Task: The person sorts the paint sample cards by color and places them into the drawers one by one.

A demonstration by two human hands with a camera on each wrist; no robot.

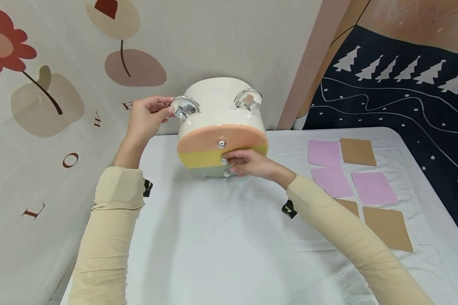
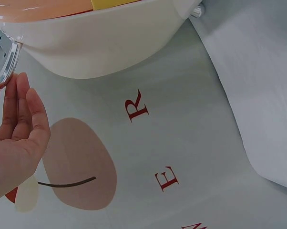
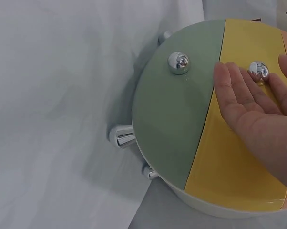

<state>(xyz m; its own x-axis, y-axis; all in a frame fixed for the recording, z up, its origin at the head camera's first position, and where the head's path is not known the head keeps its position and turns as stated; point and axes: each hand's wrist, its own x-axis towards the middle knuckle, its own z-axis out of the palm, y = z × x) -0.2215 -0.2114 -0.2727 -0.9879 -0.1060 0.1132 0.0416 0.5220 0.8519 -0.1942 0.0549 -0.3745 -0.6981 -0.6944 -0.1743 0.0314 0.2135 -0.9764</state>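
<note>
So, flower cloth point(image 1: 46, 108) on the wall, left of the left hand point(image 1: 145, 117). That hand's thumb and index are closed on the rim of a silver ring point(image 1: 185, 108), other fingers pretty straight. The box point(image 1: 215, 112) sits on the table point(image 1: 198, 245), right between both sets of fingers, white body up top. Its front is striped orange, yellow and green. Top knob point(image 1: 222, 144) is just above the right fingers, and a second ring point(image 1: 248, 101) is higher up. Right hand point(image 1: 252, 163) has its fingers bent around the middle knob point(image 1: 224, 161), can't tell how tight. Bottom knob point(image 1: 227, 173) is just under them. Right of those fingers: three purple cards point(image 1: 324, 153) and three brown cards point(image 1: 358, 151), then a dark tree cloth point(image 1: 389, 99) beyond.
</note>
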